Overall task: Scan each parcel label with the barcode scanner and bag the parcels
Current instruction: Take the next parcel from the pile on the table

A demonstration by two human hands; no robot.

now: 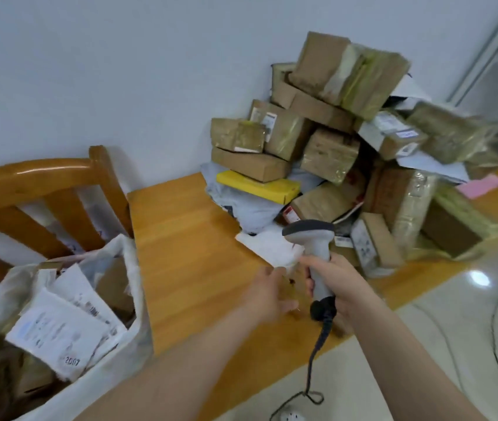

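Observation:
My right hand (337, 281) grips the handle of a grey barcode scanner (314, 247), its head pointing left over a white parcel (269, 247) at the foot of the pile. My left hand (267, 294) hovers over the wooden table (187, 247) with fingers relaxed, beside the scanner, holding nothing. A tall pile of brown cardboard parcels (332, 123) with a yellow box (256, 185) and grey mailers stands against the wall. At lower left a white plastic bag (126, 329) holds several labelled parcels (59, 329).
A wooden chair (44, 189) stands behind the bag at left. The scanner's coiled cable (314, 360) drops to the tiled floor, where other cables run at right. A pink sheet (481, 185) lies on the table behind the pile. A metal frame stands at the upper right.

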